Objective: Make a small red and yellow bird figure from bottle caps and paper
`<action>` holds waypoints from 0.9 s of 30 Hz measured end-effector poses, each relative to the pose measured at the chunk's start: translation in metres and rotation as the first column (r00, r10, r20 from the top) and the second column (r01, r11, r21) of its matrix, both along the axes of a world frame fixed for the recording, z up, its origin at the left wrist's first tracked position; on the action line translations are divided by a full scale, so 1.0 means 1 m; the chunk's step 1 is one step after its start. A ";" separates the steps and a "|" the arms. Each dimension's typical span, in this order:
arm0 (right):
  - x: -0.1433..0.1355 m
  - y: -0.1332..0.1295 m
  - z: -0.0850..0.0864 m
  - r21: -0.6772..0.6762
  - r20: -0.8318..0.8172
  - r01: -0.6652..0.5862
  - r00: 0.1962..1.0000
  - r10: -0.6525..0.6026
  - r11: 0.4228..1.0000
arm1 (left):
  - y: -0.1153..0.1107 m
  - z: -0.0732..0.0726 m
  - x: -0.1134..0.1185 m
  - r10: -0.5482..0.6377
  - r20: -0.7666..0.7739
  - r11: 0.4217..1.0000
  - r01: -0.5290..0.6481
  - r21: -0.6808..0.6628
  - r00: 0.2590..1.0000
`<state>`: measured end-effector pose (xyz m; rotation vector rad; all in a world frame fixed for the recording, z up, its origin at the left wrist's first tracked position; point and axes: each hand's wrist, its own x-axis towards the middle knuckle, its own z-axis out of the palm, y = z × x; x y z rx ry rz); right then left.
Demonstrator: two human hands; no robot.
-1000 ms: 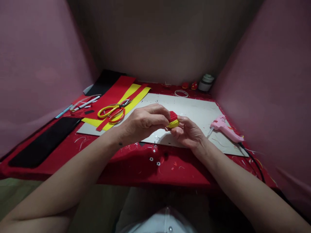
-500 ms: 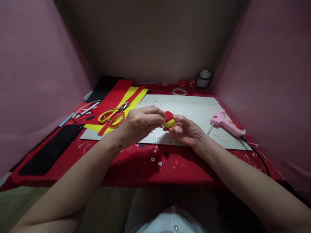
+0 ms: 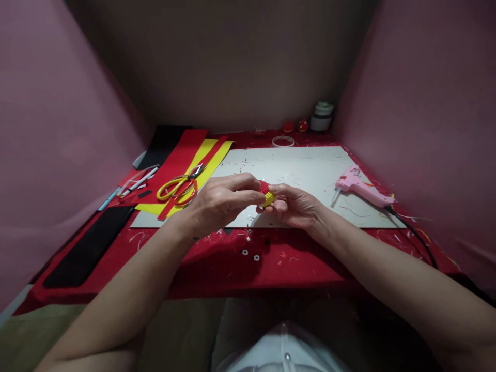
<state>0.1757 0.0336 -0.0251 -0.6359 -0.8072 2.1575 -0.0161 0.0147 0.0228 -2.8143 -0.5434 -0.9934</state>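
Note:
A small ridged red and yellow piece (image 3: 268, 198) is held between both hands, above the front part of the white board (image 3: 310, 165). My left hand (image 3: 232, 199) pinches it from the left with thumb and fingers. On the right side, the fingers of my right hand (image 3: 289, 204) are closed round its edge, the thumb on top. The fingers hide much of the piece. Two small white rings (image 3: 250, 255) lie on the red cloth below the hands.
Scissors (image 3: 178, 189) rest on yellow (image 3: 222, 155) and red sheets at the left. A pink glue gun (image 3: 364, 190) with a black cord lies right. Behind stand a jar (image 3: 322, 117), a tape ring (image 3: 283, 141) and small red figures (image 3: 303, 124). Black strip (image 3: 89, 248) front left.
The piece has turned and is more covered by my fingers. My left hand has moved in closer over it. The whole view has shifted slightly.

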 end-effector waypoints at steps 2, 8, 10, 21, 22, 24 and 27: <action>0.001 0.000 0.000 0.004 0.003 -0.004 1.000 0.004 1.000 | 0.001 -0.001 0.000 -0.010 0.028 1.000 0.011 -0.028 1.000; 0.001 -0.001 -0.002 0.048 -0.022 0.015 1.000 -0.014 0.999 | 0.003 -0.005 0.003 -0.004 0.075 0.989 0.015 -0.147 0.997; 0.000 -0.001 -0.002 0.074 -0.011 0.007 1.000 -0.006 0.997 | 0.004 -0.005 0.004 0.021 0.105 0.990 -0.006 -0.141 0.994; 0.000 -0.006 0.002 0.229 0.016 0.026 0.999 -0.031 0.973 | 0.014 -0.010 -0.004 0.203 0.245 0.804 -0.018 -0.595 0.948; 0.000 -0.006 0.002 0.237 0.012 0.039 0.999 -0.043 0.971 | 0.014 -0.010 -0.004 0.213 0.251 0.751 0.006 -0.661 0.944; 0.000 -0.008 0.003 0.248 0.016 0.068 0.997 -0.074 0.966 | 0.013 -0.010 -0.003 0.225 0.272 0.645 0.066 -0.761 0.936; -0.001 -0.010 0.005 0.259 0.024 0.127 0.990 -0.138 0.958 | 0.010 -0.008 -0.001 0.241 0.289 0.593 0.095 -0.800 0.926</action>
